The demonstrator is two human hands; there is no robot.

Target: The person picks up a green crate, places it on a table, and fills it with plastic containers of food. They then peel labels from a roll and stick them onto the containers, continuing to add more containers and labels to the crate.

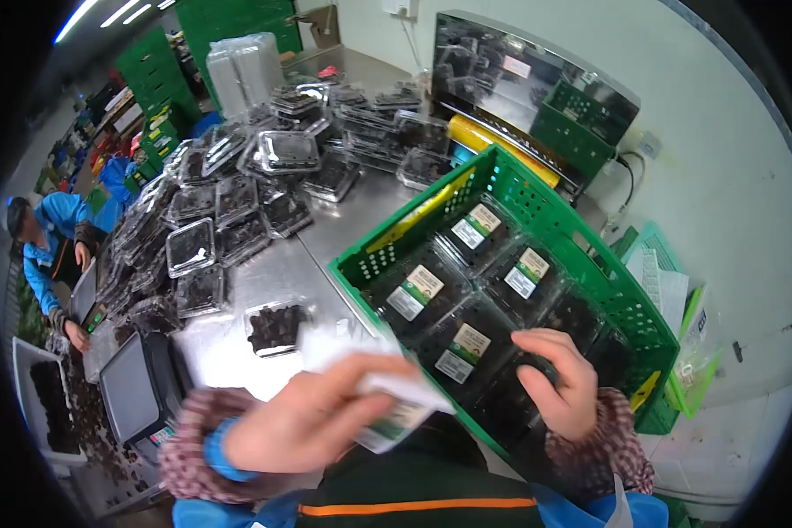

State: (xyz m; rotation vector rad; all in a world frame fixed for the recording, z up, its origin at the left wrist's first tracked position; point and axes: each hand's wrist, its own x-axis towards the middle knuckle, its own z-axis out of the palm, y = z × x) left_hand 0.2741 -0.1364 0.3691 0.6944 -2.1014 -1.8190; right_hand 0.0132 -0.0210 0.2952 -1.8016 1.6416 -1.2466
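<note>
My left hand (pixel 304 414) is closed on a blurred sheaf of white labels (pixel 396 414), with a green printed patch showing at its lower end. It hangs over the near edge of the steel table, left of the crate. My right hand (pixel 563 378) is over the green plastic crate (pixel 590 264), thumb and fingers apart, just above the clear-lidded packs. Inside the crate, several dark-filled packs carry a cream, green and white label (pixel 463 352). A single pack of dark pieces (pixel 275 329) lies on the table beyond my left hand.
Clear packs (pixel 216 202) with dark contents are heaped across the steel table (pixel 299 273). A scale (pixel 132 387) stands at left, near a co-worker (pixel 53 238) in blue. Behind the crate are a shiny dark machine (pixel 528 88) and a yellow roll (pixel 502 150).
</note>
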